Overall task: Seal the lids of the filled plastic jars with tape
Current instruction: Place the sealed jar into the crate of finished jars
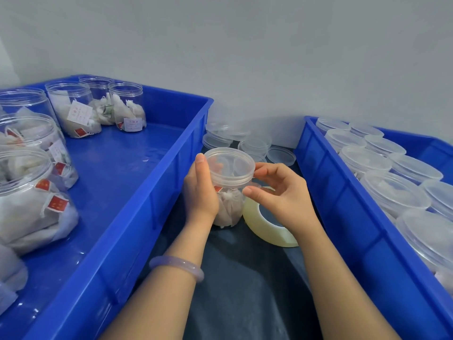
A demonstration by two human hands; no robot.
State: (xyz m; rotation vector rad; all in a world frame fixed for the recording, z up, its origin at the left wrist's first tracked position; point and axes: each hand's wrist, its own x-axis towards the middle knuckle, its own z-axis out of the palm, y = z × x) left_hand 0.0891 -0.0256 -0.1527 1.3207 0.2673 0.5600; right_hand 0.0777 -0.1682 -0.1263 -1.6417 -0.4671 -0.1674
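Note:
A clear plastic jar (226, 207) filled with white tea bags stands upright on the dark table between two blue bins. Its clear lid (230, 165) sits on top. My left hand (199, 190) grips the jar's left side, fingers curled round it. My right hand (277, 192) touches the lid's right rim with fingertips and thumb. A roll of clear tape (264, 224) leans on the table just right of the jar, under my right hand.
A blue bin (157, 204) on the left holds several open filled jars (73, 111). Another blue bin (343, 200) on the right holds several lidded jars (394, 195). Loose clear lids (255, 146) lie behind the jar, near the grey wall.

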